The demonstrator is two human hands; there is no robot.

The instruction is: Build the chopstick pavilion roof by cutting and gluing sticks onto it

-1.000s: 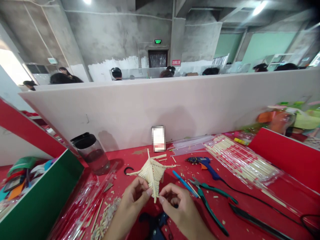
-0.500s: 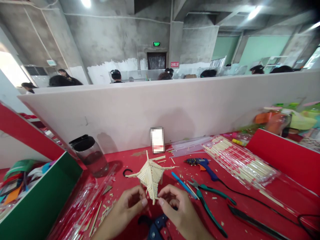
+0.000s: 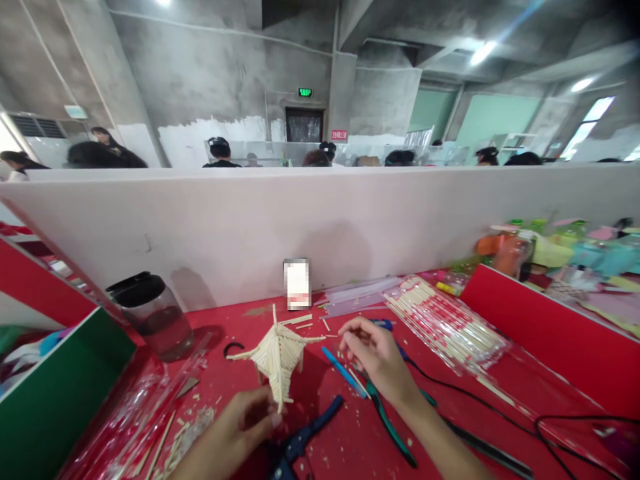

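Observation:
A small model roof of pale wooden sticks (image 3: 276, 357) stands on the red tabletop, with long sticks poking out from its corners and short legs beneath. At its front left corner is my left hand (image 3: 246, 423), thumb and fingers closed around the front end; part of the fingers is hidden behind the model. My right hand (image 3: 376, 360) hovers to the right of the model, fingers loosely bent and apart, with nothing visible in them. Below it lie green-handled pliers (image 3: 387, 427) and a blue glue gun (image 3: 383, 325), largely covered by the hand.
A blue pen-like stick (image 3: 343, 370) lies between model and pliers. Dark blue cutters (image 3: 305, 437) rest in front. Bagged sticks (image 3: 445, 320) are at right, a phone (image 3: 299, 285) leans on the white partition (image 3: 240, 233), and a water bottle (image 3: 157, 320) stands at left.
My right hand has left the model's front end and moved right and away from me, over the pliers and glue gun. My left hand stays at the model. The view has turned slightly right.

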